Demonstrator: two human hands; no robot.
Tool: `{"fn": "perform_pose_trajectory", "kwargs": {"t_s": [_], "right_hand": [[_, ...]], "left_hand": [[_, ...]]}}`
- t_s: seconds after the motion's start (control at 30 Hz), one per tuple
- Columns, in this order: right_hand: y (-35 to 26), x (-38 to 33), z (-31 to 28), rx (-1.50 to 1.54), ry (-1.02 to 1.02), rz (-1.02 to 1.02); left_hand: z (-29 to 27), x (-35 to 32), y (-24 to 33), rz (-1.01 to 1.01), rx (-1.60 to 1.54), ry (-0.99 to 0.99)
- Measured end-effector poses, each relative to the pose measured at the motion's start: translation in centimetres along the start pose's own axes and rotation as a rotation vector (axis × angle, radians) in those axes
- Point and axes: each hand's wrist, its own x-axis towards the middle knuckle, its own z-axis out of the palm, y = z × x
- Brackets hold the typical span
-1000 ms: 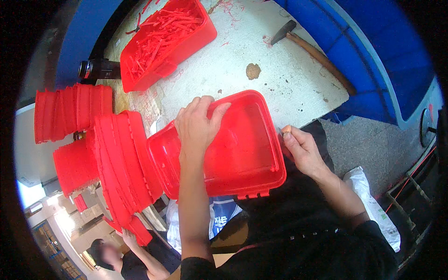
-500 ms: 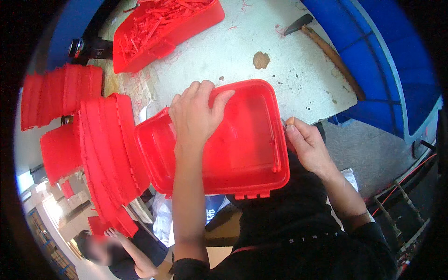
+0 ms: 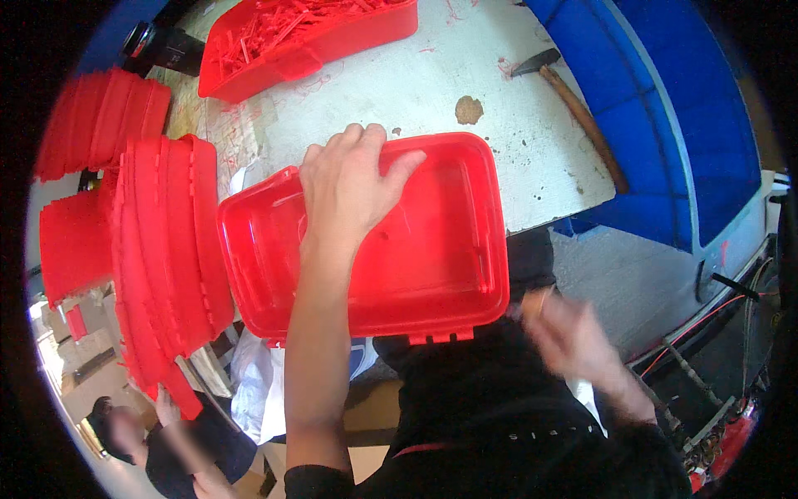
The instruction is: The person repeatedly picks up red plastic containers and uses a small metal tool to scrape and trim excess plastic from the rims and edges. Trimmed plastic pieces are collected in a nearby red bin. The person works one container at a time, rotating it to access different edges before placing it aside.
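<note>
A: Where is your bin [image 3: 407,249]?

B: Right in front of you, open side up, at the near edge of the table [image 3: 549,179], its near side over your lap.

A: And your left hand [image 3: 345,183]?

B: Still across the far rim, half open, fingers bent over the edge and thumb spread above the inside. It has hold of the bin.

A: So what just changed for you?

B: Your right hand [image 3: 573,337]. It was beside the middle of the right side; now it is down just past the near right corner, blurred by motion. Its fingers look bunched, but you can't tell from this how far they are closed or whether they pinch anything.

A: Meaning what for your work?

B: Probably that your left hand alone steadies the bin while the right works its way around the edge.

A: What is around you?

B: A stack [image 3: 170,249] of red bins just left, a tub [image 3: 366,37] of red strips [image 3: 291,29] beyond, a hammer [image 3: 582,116] at the far right, and a co-worker [image 3: 199,449] at lower left.
</note>
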Motion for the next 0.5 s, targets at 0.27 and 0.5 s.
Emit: {"fn": "perform_pose_trajectory", "kwargs": {"t_s": [0.27,0.5], "right_hand": [[-1.3,9.9,-1.2,-0.604,0.098,0.218],[-3.2,9.2,0.3,-0.758,0.097,0.364]], "left_hand": [[0.8,-0.4,-0.5,-0.012,-0.054,0.039],[2.1,-0.6,-0.6,-0.047,-0.127,0.128]]}}
